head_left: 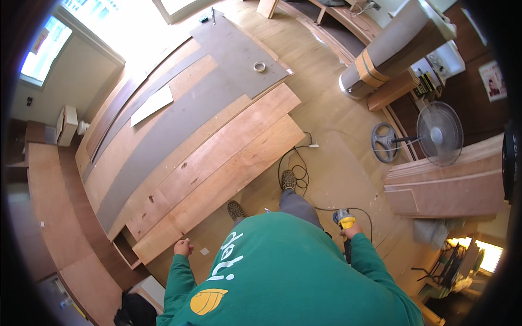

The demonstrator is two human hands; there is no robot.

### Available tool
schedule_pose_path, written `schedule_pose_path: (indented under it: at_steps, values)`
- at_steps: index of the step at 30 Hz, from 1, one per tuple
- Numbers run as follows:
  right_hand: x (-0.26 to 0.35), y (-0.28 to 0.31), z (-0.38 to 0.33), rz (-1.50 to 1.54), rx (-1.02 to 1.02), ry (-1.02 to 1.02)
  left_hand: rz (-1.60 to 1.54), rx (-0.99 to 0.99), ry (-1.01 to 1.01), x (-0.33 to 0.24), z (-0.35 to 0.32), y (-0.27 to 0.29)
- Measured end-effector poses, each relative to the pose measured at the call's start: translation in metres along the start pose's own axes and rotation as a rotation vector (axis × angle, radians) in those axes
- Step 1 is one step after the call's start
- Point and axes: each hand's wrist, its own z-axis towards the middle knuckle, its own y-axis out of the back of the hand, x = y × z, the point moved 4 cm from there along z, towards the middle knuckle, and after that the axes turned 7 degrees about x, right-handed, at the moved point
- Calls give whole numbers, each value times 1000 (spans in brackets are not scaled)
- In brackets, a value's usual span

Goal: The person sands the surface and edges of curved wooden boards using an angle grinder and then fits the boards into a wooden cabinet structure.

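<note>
At my right side, my right hand [354, 230] is wrapped round a yellow and black angle grinder [345, 219], its metal head pointing away from me. A dark cord runs from the grinder's area across the floor. Down by my left side, my left hand [184, 248] hangs with its fingers curled in, and I see nothing in them. It is nearest to the close edge of a long plywood board [228, 187], apart from it as far as I can tell. The board lies on a low platform of wooden panels before my feet.
A grey sheet [217, 87] with a tape roll [259, 67] and a white piece [152, 106] covers the panels. Loose black cable [299, 173] lies by my shoe. On the right stand a fan [439, 133], stacked boards [446, 187] and a large wrapped roll [391, 54].
</note>
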Motion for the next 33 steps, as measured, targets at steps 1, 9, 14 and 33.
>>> schedule_pose_path:
  at_steps: [1, 9, 14, 33]
  values:
    - [9, 18, 11, -15, 25, 14, 10, 18, 15, 0, -17, -17]
    - [120, 118, 118, -240, -45, 216, -112, 22, 89, -7, -122, -104]
    - [198, 145, 147, -199, -16, 479, -113, 39, 87, 11, -145, -154]
    - [453, 51, 138, -1035, 3, 1083, -410, 139, -166, -143, 58, -321]
